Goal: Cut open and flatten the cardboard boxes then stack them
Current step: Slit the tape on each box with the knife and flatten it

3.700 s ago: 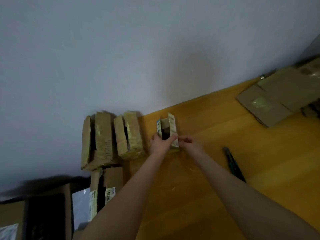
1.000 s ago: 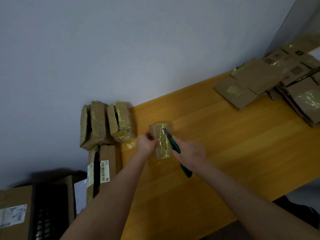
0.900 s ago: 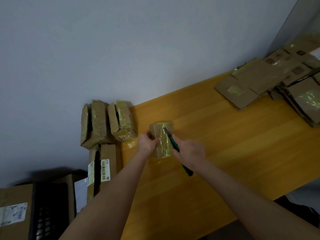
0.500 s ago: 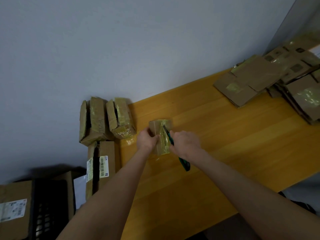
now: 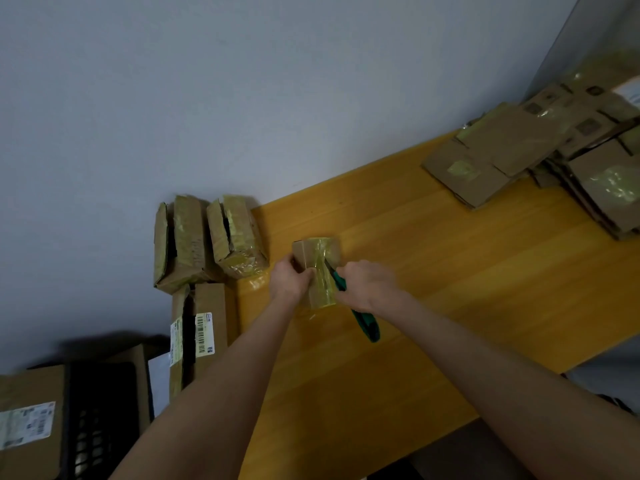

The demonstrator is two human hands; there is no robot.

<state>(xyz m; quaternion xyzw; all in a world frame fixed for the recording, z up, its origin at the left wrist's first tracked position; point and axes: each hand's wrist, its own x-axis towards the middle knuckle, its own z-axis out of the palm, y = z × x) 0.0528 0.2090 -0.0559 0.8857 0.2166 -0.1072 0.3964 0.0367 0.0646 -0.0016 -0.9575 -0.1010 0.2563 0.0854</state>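
Observation:
A small cardboard box (image 5: 317,258) wrapped in yellowish tape lies on the wooden table (image 5: 450,271). My left hand (image 5: 289,278) grips its left side. My right hand (image 5: 367,284) holds a green utility knife (image 5: 360,317), and the blade end rests on the box's taped top, about halfway along it. A pile of flattened boxes (image 5: 540,157) lies at the table's far right.
Two taped boxes (image 5: 207,240) stand against the wall at the table's left end, with a barcoded box (image 5: 199,334) in front of them. A black crate (image 5: 100,410) and a labelled carton (image 5: 27,424) sit at lower left. The table's near edge runs at lower right.
My right hand picked up the knife and set it on the box. Over the last second the knife has slid along the tape toward me, while my left hand keeps hold of the box.

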